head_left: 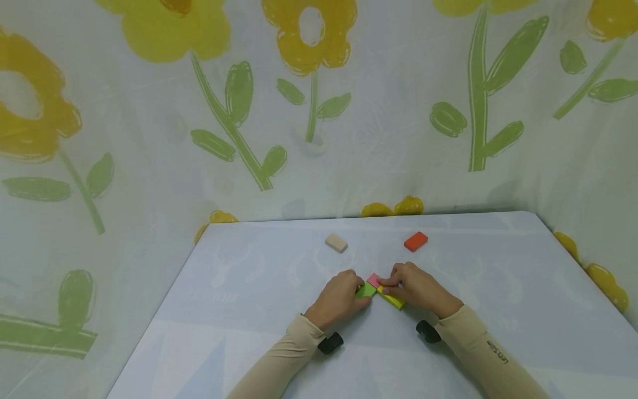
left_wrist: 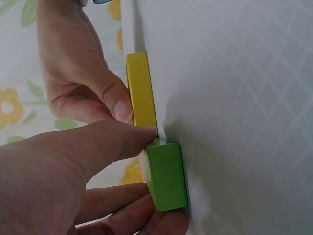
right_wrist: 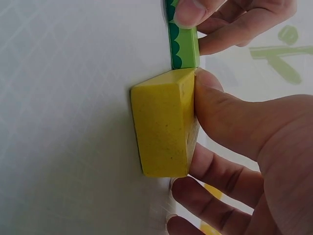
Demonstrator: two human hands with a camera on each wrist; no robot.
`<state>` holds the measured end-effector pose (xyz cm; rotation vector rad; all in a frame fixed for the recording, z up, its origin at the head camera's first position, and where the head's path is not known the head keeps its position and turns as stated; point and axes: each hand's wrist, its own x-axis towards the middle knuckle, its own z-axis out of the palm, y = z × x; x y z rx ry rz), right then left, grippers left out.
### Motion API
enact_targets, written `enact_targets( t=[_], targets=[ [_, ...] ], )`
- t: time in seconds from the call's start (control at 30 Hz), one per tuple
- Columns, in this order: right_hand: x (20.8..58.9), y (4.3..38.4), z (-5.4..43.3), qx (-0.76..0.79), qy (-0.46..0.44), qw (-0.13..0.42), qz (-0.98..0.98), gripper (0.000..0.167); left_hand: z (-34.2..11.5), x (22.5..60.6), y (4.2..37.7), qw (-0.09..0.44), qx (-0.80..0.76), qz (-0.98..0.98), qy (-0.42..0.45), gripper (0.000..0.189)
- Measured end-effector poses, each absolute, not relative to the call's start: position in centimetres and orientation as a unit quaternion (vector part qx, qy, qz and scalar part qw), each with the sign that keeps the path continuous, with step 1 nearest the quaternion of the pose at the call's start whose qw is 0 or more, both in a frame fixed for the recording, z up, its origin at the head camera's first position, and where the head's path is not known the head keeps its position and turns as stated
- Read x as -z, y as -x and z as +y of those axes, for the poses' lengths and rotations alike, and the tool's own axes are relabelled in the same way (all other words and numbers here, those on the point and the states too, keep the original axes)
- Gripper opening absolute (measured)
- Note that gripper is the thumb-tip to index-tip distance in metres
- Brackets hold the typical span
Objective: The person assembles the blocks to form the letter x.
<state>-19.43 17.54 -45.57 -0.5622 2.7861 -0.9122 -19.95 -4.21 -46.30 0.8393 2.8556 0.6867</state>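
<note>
My left hand (head_left: pixel 339 299) grips a green block (head_left: pixel 366 290), thumb on one side and fingers on the other. In the left wrist view, the thumb lies along the upper edge of the green block (left_wrist: pixel 168 178). My right hand (head_left: pixel 421 289) pinches a yellow block (head_left: pixel 392 300), with the thumb near the end that meets the green one. Scalloped dark green markings show on the green block (right_wrist: pixel 184 49) in the right wrist view, where it touches the yellow block (right_wrist: pixel 161 129). A pink block (head_left: pixel 374 280) sits at the far corner between them, partly covered by right-hand fingers.
Toward the back of the white table (head_left: pixel 249 310) lie a beige block (head_left: pixel 336 243) on the left and an orange-red block (head_left: pixel 416 241) on the right. A flower-patterned curtain (head_left: pixel 379 138) hangs behind the table. Dark wrist cameras sit under both sleeves.
</note>
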Motion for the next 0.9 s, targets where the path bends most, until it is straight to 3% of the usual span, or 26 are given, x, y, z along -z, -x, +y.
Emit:
enact_targets(
  t=[0.9],
  targets=[
    [45.8, 19.7, 17.6, 0.307, 0.19, 0.076, 0.93, 0.029, -5.6, 44.6, 20.3, 0.07, -0.209, 0.938, -0.268, 0.039]
  ],
)
